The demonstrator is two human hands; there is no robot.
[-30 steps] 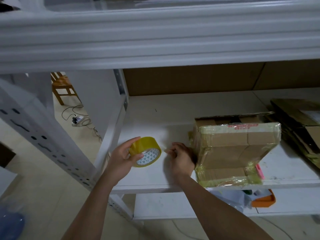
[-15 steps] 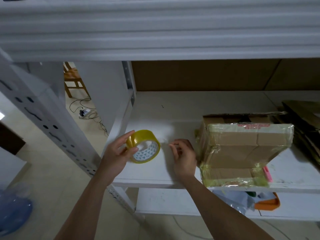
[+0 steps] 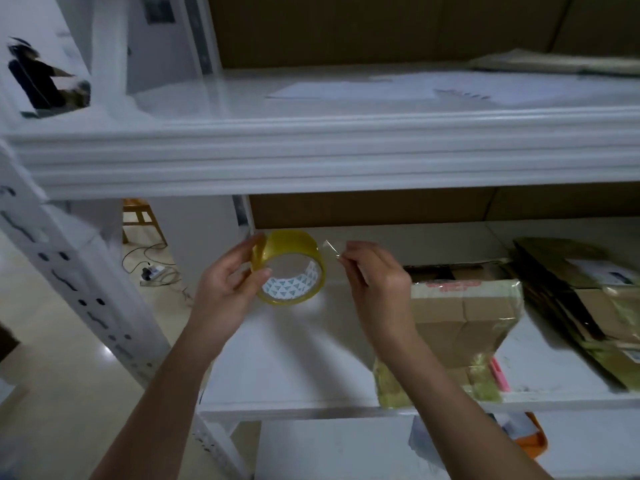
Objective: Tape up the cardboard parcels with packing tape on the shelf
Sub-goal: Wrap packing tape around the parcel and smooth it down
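My left hand [image 3: 230, 287] grips a yellow roll of packing tape [image 3: 289, 268] above the left part of the white shelf [image 3: 294, 358]. My right hand [image 3: 375, 275] pinches the clear free end of the tape [image 3: 330, 248], a short strip pulled off the roll to the right. Just right of that hand stands a cardboard parcel [image 3: 460, 317] wrapped in yellowish tape, leaning on the shelf near its front edge.
Flattened cardboard and taped packets [image 3: 581, 299] lie at the shelf's right end. A second white shelf [image 3: 346, 150] runs above, with papers on it. A perforated white upright [image 3: 69, 282] stands at left. Below, an orange item [image 3: 533, 441] and a plastic bag sit.
The roll has been lifted higher off the shelf. My right hand has taken the tape's end and pulled it a little away from the roll. The camera has tilted up.
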